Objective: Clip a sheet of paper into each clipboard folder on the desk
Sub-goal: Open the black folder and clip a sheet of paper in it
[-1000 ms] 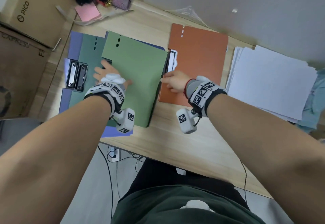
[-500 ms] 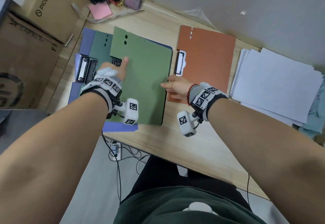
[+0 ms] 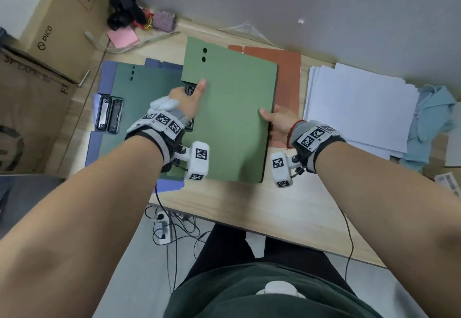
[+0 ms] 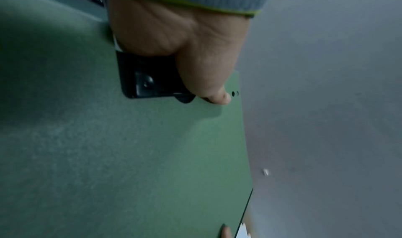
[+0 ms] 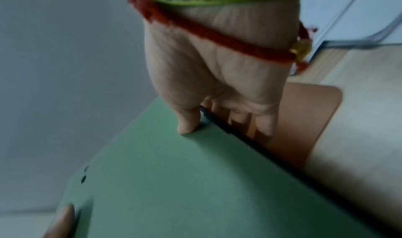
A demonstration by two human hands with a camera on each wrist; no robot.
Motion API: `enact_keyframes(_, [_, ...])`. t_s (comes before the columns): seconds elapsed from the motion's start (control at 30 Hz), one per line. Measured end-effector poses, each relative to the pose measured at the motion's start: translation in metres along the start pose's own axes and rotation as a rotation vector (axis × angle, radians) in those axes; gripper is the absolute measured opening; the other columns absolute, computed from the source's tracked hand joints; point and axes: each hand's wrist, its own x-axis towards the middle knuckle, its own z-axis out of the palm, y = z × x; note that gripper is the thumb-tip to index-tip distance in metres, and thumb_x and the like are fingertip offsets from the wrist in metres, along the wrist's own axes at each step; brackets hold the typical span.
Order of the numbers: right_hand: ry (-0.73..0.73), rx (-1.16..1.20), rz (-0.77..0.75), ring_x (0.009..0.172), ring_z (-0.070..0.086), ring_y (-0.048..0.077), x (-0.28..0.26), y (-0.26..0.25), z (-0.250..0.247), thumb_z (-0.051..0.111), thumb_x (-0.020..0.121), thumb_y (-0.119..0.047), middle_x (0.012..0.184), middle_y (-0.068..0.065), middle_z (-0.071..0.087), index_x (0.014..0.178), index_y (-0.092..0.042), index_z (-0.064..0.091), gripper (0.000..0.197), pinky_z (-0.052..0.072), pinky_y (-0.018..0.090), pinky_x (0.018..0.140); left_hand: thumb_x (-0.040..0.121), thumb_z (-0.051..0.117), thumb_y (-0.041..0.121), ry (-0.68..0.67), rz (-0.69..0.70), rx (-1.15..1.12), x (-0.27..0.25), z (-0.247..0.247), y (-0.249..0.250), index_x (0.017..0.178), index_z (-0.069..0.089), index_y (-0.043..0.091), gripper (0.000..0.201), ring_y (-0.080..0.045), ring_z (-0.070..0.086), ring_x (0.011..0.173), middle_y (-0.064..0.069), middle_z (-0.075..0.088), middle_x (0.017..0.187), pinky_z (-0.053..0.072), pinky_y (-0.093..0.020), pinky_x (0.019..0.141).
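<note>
Head view, green folder point(image 3: 232, 118) hiding orange folder point(image 3: 287, 78), clip

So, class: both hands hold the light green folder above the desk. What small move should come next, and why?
Probably set the light green folder down on the bare desk in front. The left hand grips its clip edge, the right hand its opposite edge, and it overlaps the orange folder, while the paper stack waits untouched.

The head view looks steeply down over both forearms onto the desk point(image 3: 224, 207). Each wrist view sits close behind its hand, facing along it — all three share the light green folder point(image 3: 232, 118) point(image 4: 152, 155) point(image 5: 195, 181).
</note>
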Motion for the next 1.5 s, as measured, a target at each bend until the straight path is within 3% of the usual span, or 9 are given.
enact_keyframes(0.13, [0.081,0.15,-0.048,0.105,0.066,0.032,-0.009,0.024,-0.055,0.053,0.099,-0.014,0.12,0.013,0.066,0.131,-0.006,0.05,0.033,0.054,0.05,0.088,0.058,0.017,0.103,-0.159,-0.015,0.04,-0.02,0.046,0.02,0.095,0.062,-0.006,0.123,-0.041,0.067,0.083,-0.028,0.068,0.09,0.053,-0.043,0.083])
enact_keyframes(0.23, [0.169,0.153,-0.043,0.103,0.063,0.031,-0.019,0.049,-0.097,0.05,0.1,-0.013,0.12,0.015,0.064,0.13,-0.005,0.05,0.031,0.054,0.046,0.086,0.074,0.017,0.092,-0.328,-0.053,0.176,-0.047,0.077,0.028,0.115,0.06,0.003,0.108,-0.034,0.065,0.085,-0.019,0.067,0.098,0.053,-0.041,0.083])
enact_keyframes(0.4, [0.259,0.18,-0.009,0.109,0.062,0.033,-0.034,0.093,-0.146,0.05,0.101,-0.012,0.125,0.016,0.063,0.125,-0.008,0.053,0.025,0.051,0.05,0.094,0.026,0.005,0.11,-0.515,-0.08,0.289,-0.03,0.155,-0.006,0.12,0.065,0.007,0.152,-0.035,0.064,0.107,-0.014,0.07,0.116,0.043,-0.051,0.103])
enact_keyframes(0.67, [0.293,0.204,0.039,0.112,0.063,0.033,-0.036,0.129,-0.165,0.055,0.098,-0.015,0.123,0.013,0.065,0.126,-0.011,0.056,0.028,0.049,0.052,0.098,0.082,0.014,0.085,-0.397,-0.066,0.479,-0.074,0.128,0.048,0.132,0.053,-0.001,0.107,-0.034,0.062,0.106,-0.023,0.065,0.117,0.047,-0.048,0.097])
enact_keyframes(0.8, [0.269,0.174,0.034,0.108,0.065,0.031,-0.032,0.132,-0.165,0.058,0.096,-0.017,0.119,0.01,0.068,0.121,-0.015,0.06,0.026,0.05,0.053,0.098,0.07,0.023,0.094,-0.337,-0.126,0.431,-0.061,0.134,0.04,0.123,0.059,0.002,0.112,-0.031,0.067,0.096,-0.017,0.069,0.105,0.053,-0.045,0.091])
enact_keyframes(1.07, [0.411,-0.232,0.017,0.115,0.059,0.026,-0.038,0.131,-0.168,0.07,0.085,-0.026,0.129,0.008,0.057,0.136,-0.013,0.043,0.059,0.046,0.037,0.101,0.076,0.064,0.063,-0.463,0.019,0.355,-0.101,0.177,0.066,0.095,0.066,0.002,0.064,-0.028,0.07,0.083,-0.011,0.071,0.09,0.057,-0.037,0.084])
enact_keyframes(1.17, [0.378,-0.293,0.013,0.123,0.055,0.026,-0.04,0.135,-0.174,0.068,0.087,-0.022,0.135,0.009,0.055,0.138,-0.008,0.046,0.058,0.042,0.036,0.106,0.075,0.07,0.056,-0.44,0.052,0.407,-0.112,0.189,0.073,0.113,0.065,0.004,0.065,-0.032,0.065,0.101,-0.014,0.068,0.109,0.051,-0.038,0.088])
enact_keyframes(1.33, [0.295,-0.19,0.077,0.105,0.063,0.036,-0.039,0.144,-0.172,0.067,0.086,-0.014,0.095,0.007,0.06,0.114,-0.003,0.063,0.031,0.051,0.041,0.097,0.082,0.069,0.048,-0.427,0.074,0.485,-0.119,0.196,0.075,0.126,0.058,0.002,0.064,-0.034,0.059,0.117,-0.017,0.062,0.126,0.046,-0.038,0.096])
enact_keyframes(1.5, [0.282,0.003,0.118,0.108,0.059,0.027,-0.033,0.15,-0.171,0.072,0.083,-0.01,0.127,0.007,0.048,0.142,-0.006,0.043,0.066,0.058,0.04,0.087,0.09,0.064,0.044,-0.468,0.052,0.53,-0.135,0.191,0.086,0.13,0.053,-0.001,0.062,-0.03,0.056,0.122,-0.015,0.058,0.133,0.043,-0.034,0.099])
